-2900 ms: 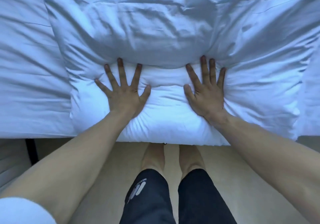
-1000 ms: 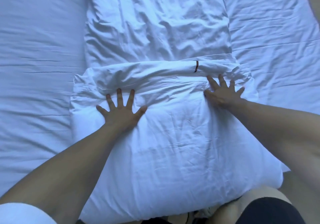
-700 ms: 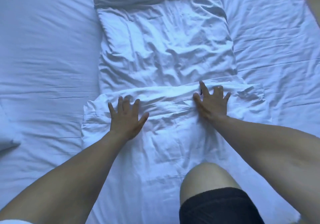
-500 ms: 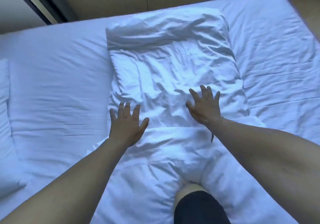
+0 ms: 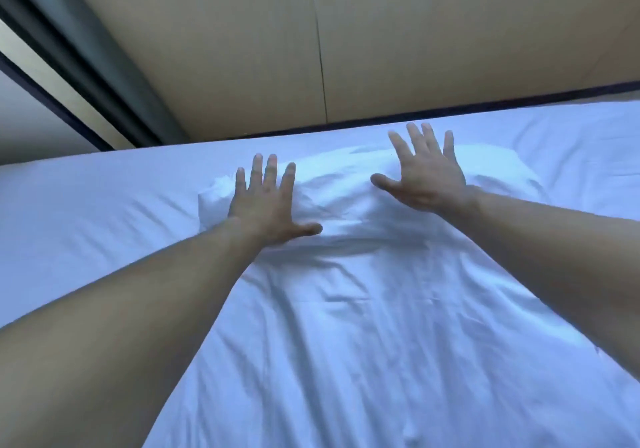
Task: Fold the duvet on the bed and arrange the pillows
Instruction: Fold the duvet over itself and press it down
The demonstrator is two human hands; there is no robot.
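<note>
The white folded duvet lies as a long strip across the bed, running from the near edge to the far side. Its far end forms a puffy fold close to the bed's far edge. My left hand rests flat on the left part of that fold, fingers spread. My right hand is spread open over the right part of the fold, palm down, touching or just above it. Neither hand grips cloth. No pillow is in view.
Beyond the bed's far edge stands a tan panelled wall with a vertical seam. A dark frame slants down at the upper left. Flat white sheet lies on both sides of the duvet strip.
Both hands have slid forward along the duvet from its middle to its far end. The view has tilted up, so the wall now fills the top and my knee is out of sight.
</note>
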